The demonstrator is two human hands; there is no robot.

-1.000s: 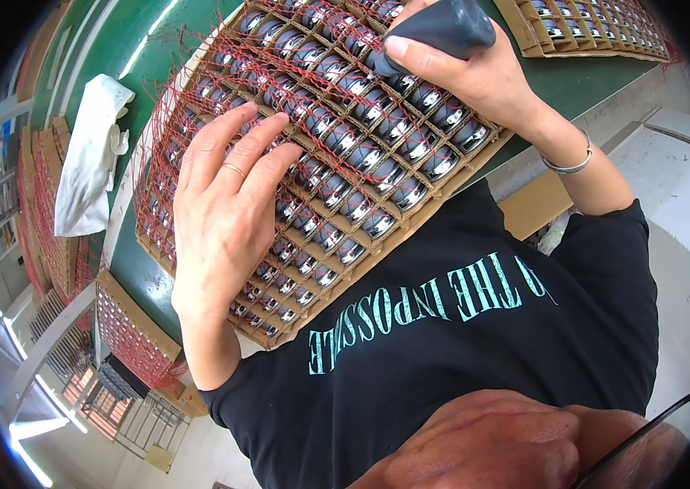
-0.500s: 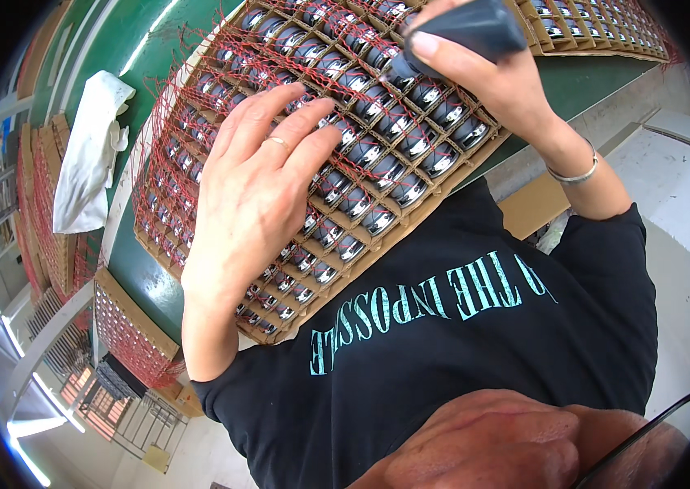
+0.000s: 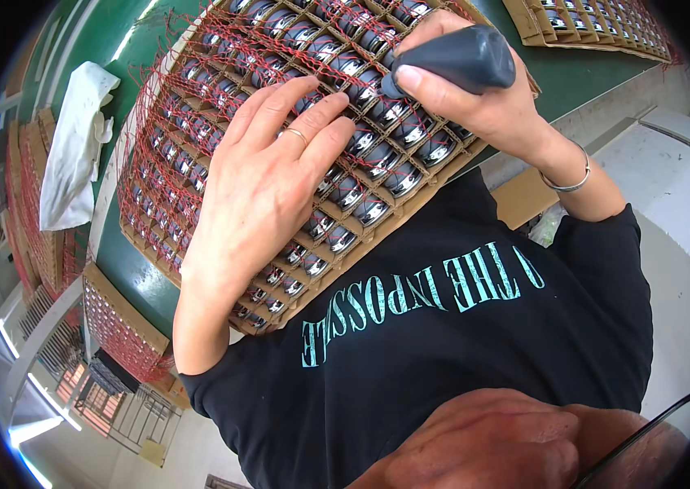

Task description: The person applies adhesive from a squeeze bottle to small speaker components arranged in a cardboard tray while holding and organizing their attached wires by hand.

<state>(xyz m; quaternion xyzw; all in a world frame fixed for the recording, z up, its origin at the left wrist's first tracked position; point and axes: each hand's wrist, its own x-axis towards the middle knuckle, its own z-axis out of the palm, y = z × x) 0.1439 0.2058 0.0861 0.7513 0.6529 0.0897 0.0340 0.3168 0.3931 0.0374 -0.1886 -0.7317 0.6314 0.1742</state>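
A cardboard tray (image 3: 410, 194) divided into cells lies in front of me, filled with rows of small round speaker-like parts (image 3: 371, 212) with shiny metal sides. Thin red wires (image 3: 149, 122) run across the rows and tangle thickly along the tray's left side. My right hand (image 3: 467, 90) grips a dark squeeze bottle (image 3: 471, 59), tilted so its nozzle end points down-left at the cells. The nozzle's very tip is hard to make out. Over the middle rows lies my left hand (image 3: 268, 175), fingers stretched and slightly apart, fingertips by the parts and wires. It holds nothing.
A second divided tray (image 3: 573, 37) of similar parts sits at the upper right of the green table (image 3: 597, 94). A crumpled white cloth or bag (image 3: 76, 155) lies at the left. More trays (image 3: 121, 322) with red wires stand lower left.
My right hand has brought the bottle slightly down and left over the cells. My left hand has shifted a little right across the tray. The whole view has slid slightly.
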